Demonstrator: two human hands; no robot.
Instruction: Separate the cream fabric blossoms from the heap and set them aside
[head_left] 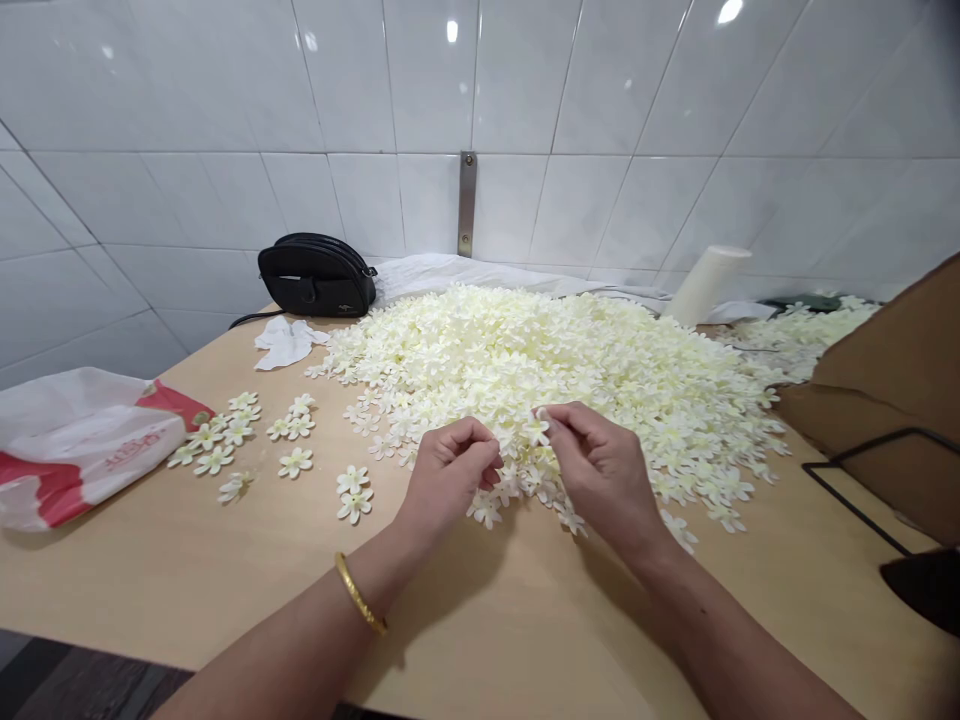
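Note:
My right hand [604, 470] pinches a small white artificial flower [538, 432] between thumb and fingertips, just over the front of the flower pile. To its left, my left hand [450, 470] is curled closed, thumb against the fingers. What lies inside those fingers, if anything, is hidden. Behind both hands spreads a big heap of pale cream artificial flowers [495, 350] with faint yellow-green centres. Several loose flowers [296, 462] lie apart on the table, left of my left hand. A gold bangle [358, 595] circles my left wrist.
The wooden table [480, 640] meets a white tiled wall. A red-and-white plastic bag [90, 440] rests at left. Behind are a black pouch [317, 275], a crumpled tissue [286, 342] and a white cone [707, 284]. Brown cardboard [892, 400] and a black wire frame [847, 458] stand at right.

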